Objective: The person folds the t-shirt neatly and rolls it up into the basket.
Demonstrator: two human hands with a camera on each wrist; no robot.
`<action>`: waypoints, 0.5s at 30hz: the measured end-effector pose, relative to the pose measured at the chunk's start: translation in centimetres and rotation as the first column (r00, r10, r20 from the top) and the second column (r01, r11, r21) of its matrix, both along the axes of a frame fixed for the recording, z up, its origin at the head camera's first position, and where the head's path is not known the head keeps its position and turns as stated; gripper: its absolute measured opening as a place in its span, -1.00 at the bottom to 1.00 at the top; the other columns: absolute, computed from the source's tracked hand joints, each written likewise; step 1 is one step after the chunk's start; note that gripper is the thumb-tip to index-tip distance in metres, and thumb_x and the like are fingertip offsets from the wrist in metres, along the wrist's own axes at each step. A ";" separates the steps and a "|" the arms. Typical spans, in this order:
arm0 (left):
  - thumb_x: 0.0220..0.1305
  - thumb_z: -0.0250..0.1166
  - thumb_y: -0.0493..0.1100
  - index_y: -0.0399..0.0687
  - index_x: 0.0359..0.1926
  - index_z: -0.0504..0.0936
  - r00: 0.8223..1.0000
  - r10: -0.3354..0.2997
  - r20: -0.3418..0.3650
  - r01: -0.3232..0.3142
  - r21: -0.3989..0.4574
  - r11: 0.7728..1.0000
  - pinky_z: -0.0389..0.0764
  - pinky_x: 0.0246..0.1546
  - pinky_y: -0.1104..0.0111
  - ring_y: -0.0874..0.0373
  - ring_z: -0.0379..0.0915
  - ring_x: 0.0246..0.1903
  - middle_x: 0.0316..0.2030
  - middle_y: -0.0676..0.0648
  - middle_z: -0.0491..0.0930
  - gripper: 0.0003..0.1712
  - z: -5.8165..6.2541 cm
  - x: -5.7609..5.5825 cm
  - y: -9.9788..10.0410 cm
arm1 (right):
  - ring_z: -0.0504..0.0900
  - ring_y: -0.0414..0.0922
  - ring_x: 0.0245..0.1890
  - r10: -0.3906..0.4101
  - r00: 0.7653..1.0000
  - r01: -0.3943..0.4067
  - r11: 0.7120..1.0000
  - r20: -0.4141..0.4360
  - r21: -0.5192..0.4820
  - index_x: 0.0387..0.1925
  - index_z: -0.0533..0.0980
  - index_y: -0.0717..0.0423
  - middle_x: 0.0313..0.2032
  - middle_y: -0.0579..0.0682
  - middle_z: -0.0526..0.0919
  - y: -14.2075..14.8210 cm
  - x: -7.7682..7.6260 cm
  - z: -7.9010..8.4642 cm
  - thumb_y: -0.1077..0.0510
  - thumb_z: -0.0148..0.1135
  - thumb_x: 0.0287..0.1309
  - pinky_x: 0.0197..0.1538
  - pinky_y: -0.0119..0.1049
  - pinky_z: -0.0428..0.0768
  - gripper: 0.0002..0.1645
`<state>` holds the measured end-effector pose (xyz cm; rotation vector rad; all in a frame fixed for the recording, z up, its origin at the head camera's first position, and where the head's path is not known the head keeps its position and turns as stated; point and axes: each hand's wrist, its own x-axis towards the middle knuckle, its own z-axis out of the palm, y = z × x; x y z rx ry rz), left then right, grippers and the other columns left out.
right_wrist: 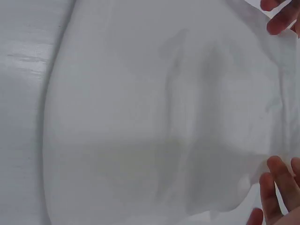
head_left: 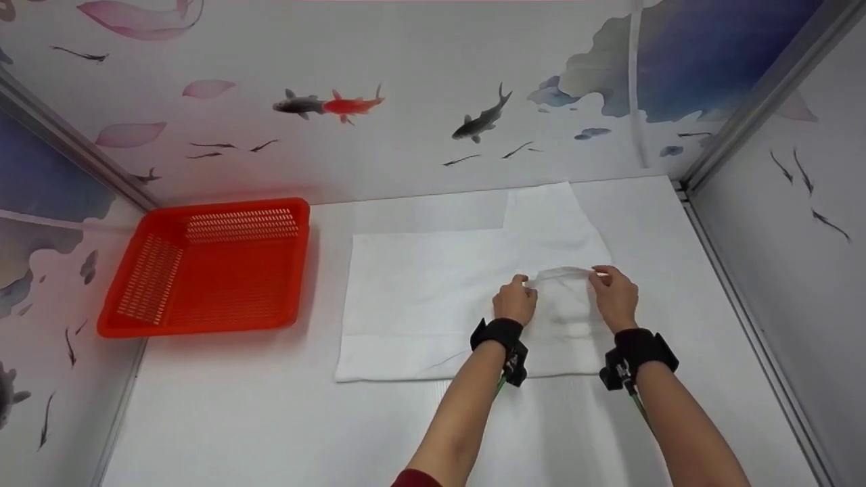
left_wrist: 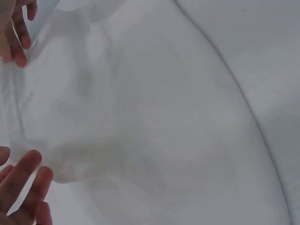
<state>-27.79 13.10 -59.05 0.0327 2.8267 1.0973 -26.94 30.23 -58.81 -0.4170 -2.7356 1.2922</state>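
Note:
A white cloth piece (head_left: pixel 419 284), which looks like a garment, lies spread on the table with one section extending toward the back wall. Over its right part, my left hand (head_left: pixel 515 302) pinches one corner of a raised flap (head_left: pixel 563 287). The flap's other corner is between the thumb and fingers of my right hand (head_left: pixel 616 299). Its upper edge stretches between both hands. From the left wrist, the cloth (left_wrist: pixel 154 103) fills most of the view, curving to a rounded edge. The right wrist view shows the same thin, slightly creased fabric (right_wrist: pixel 131 112).
A red plastic basket (head_left: pixel 230 284) with slotted sides stands on the left of the white table (head_left: pixel 257 406). Walls printed with fish and petals close off the back (head_left: pixel 406 155), left and right. Black straps circle both wrists.

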 end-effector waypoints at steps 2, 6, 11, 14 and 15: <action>0.35 0.22 -0.21 -0.16 0.16 0.56 0.997 -0.050 0.058 0.052 -0.031 0.998 0.57 -0.09 0.32 0.07 0.63 -0.10 -0.08 -0.08 0.70 -0.62 -0.2 0.4 -0.4 | 0.51 0.28 0.09 0.080 0.994 -0.078 0.997 0.074 -0.028 0.25 0.35 0.43 0.09 0.44 0.52 0.2 0.1 -0.2 0.28 -0.01 0.39 0.10 0.05 0.47 -0.53; 0.36 0.20 -0.20 -0.10 0.25 0.52 0.985 -0.136 0.103 0.144 -0.080 0.986 0.54 0.01 0.19 0.01 0.55 0.04 0.08 -0.10 0.61 -0.56 -0.7 1.0 -1.5 | 0.33 0.34 0.25 0.188 0.966 -0.183 0.982 0.180 -0.049 0.37 0.19 0.41 0.24 0.46 0.35 0.5 0.5 -0.8 0.30 -0.05 0.38 0.22 0.14 0.37 -0.42; 0.38 0.19 -0.18 -0.05 0.21 0.57 0.984 -0.168 0.056 0.173 -0.098 0.980 0.50 0.01 0.13 -0.04 0.50 0.07 0.10 -0.12 0.59 -0.60 -1.2 1.6 -4.3 | 0.35 0.36 0.21 0.242 0.956 -0.253 0.966 0.166 0.049 0.32 0.25 0.41 0.21 0.45 0.39 0.8 1.7 -0.7 0.27 -0.02 0.37 0.17 0.29 0.27 -0.45; 0.38 0.20 -0.19 -0.07 0.18 0.59 0.984 -0.176 -0.016 0.174 -0.082 0.981 0.47 -0.03 0.13 -0.06 0.48 0.04 0.08 -0.14 0.58 -0.63 -1.5 1.8 -7.3 | 0.36 0.38 0.18 0.248 0.960 -0.263 0.959 0.128 0.111 0.28 0.31 0.42 0.18 0.45 0.41 1.2 2.5 -0.6 0.28 0.01 0.35 0.13 0.35 0.22 -0.49; 0.38 0.20 -0.20 -0.09 0.16 0.59 0.984 -0.172 -0.043 0.169 -0.072 0.983 0.46 -0.04 0.12 -0.07 0.48 0.04 0.07 -0.15 0.58 -0.64 -1.6 1.9 -8.5 | 0.36 0.38 0.17 0.244 0.963 -0.258 0.957 0.118 0.129 0.26 0.33 0.42 0.18 0.45 0.42 1.4 2.8 -0.6 0.28 0.02 0.35 0.12 0.37 0.22 -0.50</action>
